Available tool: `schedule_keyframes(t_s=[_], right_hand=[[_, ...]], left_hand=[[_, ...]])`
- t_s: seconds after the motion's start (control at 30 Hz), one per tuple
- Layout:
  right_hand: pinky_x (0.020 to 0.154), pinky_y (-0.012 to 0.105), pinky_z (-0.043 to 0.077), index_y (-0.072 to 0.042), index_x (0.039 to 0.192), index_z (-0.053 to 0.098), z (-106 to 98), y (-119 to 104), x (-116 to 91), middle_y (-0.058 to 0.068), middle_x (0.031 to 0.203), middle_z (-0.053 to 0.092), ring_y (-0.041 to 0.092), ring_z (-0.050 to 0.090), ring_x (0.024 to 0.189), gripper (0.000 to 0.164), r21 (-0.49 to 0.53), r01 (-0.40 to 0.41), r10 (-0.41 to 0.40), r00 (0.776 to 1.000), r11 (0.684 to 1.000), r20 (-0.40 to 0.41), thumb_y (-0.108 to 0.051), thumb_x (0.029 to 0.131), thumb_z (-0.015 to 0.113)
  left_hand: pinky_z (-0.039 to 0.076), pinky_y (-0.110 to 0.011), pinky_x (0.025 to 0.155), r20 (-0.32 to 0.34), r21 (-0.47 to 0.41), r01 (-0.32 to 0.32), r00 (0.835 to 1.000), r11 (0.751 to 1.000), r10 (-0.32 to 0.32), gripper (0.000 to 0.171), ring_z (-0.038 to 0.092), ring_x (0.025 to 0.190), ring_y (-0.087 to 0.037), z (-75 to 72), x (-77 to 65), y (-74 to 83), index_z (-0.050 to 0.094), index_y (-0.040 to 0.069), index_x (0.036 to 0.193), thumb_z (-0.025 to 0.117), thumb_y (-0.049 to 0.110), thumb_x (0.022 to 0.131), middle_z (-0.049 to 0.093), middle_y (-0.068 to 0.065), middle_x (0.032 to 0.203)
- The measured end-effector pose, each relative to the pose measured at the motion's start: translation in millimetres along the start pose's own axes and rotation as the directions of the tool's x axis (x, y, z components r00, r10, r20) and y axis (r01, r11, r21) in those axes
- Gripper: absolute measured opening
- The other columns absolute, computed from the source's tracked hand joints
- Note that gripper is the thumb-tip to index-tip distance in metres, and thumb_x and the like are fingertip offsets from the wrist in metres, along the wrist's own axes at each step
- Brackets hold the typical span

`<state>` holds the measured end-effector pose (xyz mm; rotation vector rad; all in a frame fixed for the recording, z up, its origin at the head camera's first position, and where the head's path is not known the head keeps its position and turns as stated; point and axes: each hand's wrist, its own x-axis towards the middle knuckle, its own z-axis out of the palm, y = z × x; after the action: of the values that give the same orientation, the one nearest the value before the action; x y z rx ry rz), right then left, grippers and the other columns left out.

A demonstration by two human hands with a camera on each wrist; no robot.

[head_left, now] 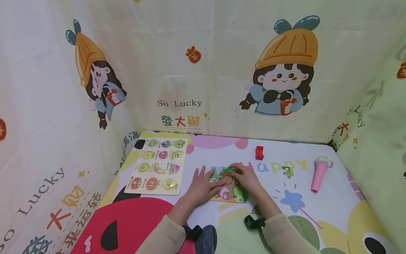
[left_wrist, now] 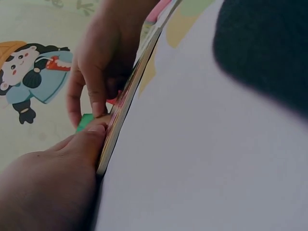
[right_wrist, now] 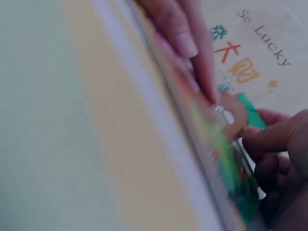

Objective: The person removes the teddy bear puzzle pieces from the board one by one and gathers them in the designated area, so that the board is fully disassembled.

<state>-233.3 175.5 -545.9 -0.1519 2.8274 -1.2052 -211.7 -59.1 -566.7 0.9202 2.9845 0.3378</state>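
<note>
R hand [head_left: 246, 179] pinched a raised pc [right_wrist: 240, 119] at the bear puzzle [head_left: 226, 193]'s far side, right of L hand [head_left: 202, 188], which rested spread thereon, gripping nothing.

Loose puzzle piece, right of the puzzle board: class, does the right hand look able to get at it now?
Probably yes: nothing seems to stand between the right hand and the loose piece, though that hand's grip holds another piece.

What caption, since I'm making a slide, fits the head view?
Left hand and right hand on a bear jigsaw puzzle, a fruit puzzle board at left.
</note>
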Motion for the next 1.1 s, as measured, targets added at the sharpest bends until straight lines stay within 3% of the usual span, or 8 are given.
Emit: schedule_keyframes(t_s=[0.1,0.3,0.43,0.57,0.67,0.77,0.97,1.1], right_hand=[[0.082,0.041,0.053,-0.028,0.114,0.07,-1.4,-0.7,0.5,0.004,0.099,0.071,0.021,0.061,0.091,0.024,0.055,-0.019,0.02,1.0,0.998,-0.018,-0.017,0.094,0.067],[0.081,0.038,0.053,-0.025,0.115,0.072,-2.4,-2.5,5.9,0.005,0.099,0.07,0.022,0.06,0.091,0.023,0.097,-0.08,0.082,0.996,0.992,-0.019,-0.016,0.094,0.066],[0.086,0.046,0.052,-0.021,0.118,0.071,-7.2,-0.4,9.7,0.009,0.103,0.07,0.026,0.061,0.095,0.026,0.122,-0.108,0.115,0.992,0.987,-0.048,-0.014,0.095,0.063],[0.096,0.051,0.049,-0.02,0.122,0.069,-10.7,2.9,10.6,0.008,0.102,0.071,0.024,0.063,0.098,0.028,0.038,-0.081,0.082,0.996,0.996,-0.02,-0.016,0.095,0.064],[0.095,0.048,0.05,-0.018,0.124,0.068,-11.9,3.1,9.8,0.004,0.099,0.069,0.02,0.062,0.095,0.032,-0.026,-0.038,0.039,0.999,0.999,0.032,-0.023,0.093,0.068],[0.09,0.045,0.05,-0.014,0.124,0.068,-12.9,1.7,9.0,0.002,0.098,0.067,0.021,0.058,0.095,0.038,-0.024,-0.014,0.015,0.997,1.0,0.078,-0.029,0.089,0.073],[0.105,0.051,0.045,-0.012,0.127,0.066,-10.9,-0.9,8.6,0.003,0.105,0.066,0.031,0.053,0.125,0.046,-0.074,0.042,-0.032,0.991,0.996,0.133,-0.031,0.086,0.076],[0.101,0.049,0.048,-0.013,0.127,0.065,-9.0,-2.6,8.5,0.004,0.108,0.064,0.026,0.057,0.111,0.045,-0.121,0.06,-0.045,0.991,0.991,0.124,-0.031,0.087,0.075]], left_hand=[[0.013,-0.067,0.118,-0.004,0.011,-0.008,1.0,1.0,0.008,0.044,0.017,0.149,-0.048,1.1,0.4,0.0,0.032,0.061,0.143,0.035,0.062,0.1,0.031,-0.005,0.161],[0.014,-0.067,0.118,-0.014,0.016,-0.017,1.0,1.0,0.017,0.042,0.018,0.149,-0.048,2.3,0.6,-0.7,0.036,0.06,0.143,0.035,0.061,0.1,0.032,-0.005,0.161],[0.016,-0.067,0.117,-0.019,0.031,-0.02,1.0,0.999,0.021,0.042,0.02,0.149,-0.048,2.1,1.0,-0.8,0.038,0.059,0.142,0.036,0.06,0.1,0.034,-0.005,0.16],[0.016,-0.067,0.117,-0.019,0.037,-0.02,1.0,0.999,0.021,0.042,0.02,0.149,-0.047,2.1,1.3,-0.3,0.038,0.059,0.142,0.036,0.06,0.1,0.034,-0.005,0.159],[0.016,-0.067,0.117,-0.027,0.038,-0.028,0.999,0.999,0.029,0.042,0.02,0.148,-0.048,2.9,1.6,-0.1,0.037,0.059,0.143,0.036,0.06,0.101,0.034,-0.005,0.16],[0.017,-0.068,0.116,-0.042,0.042,-0.037,0.998,0.998,0.038,0.042,0.021,0.148,-0.048,3.7,1.7,-0.5,0.036,0.059,0.143,0.036,0.06,0.101,0.034,-0.005,0.159],[0.017,-0.067,0.117,-0.04,0.056,-0.029,0.999,0.998,0.031,0.042,0.021,0.148,-0.048,4.8,0.7,-2.1,0.035,0.06,0.143,0.035,0.061,0.101,0.034,-0.005,0.159],[0.016,-0.067,0.117,-0.029,0.052,-0.027,0.999,0.998,0.029,0.043,0.02,0.149,-0.048,3.1,0.7,-1.7,0.034,0.06,0.144,0.034,0.061,0.101,0.033,-0.005,0.16]])
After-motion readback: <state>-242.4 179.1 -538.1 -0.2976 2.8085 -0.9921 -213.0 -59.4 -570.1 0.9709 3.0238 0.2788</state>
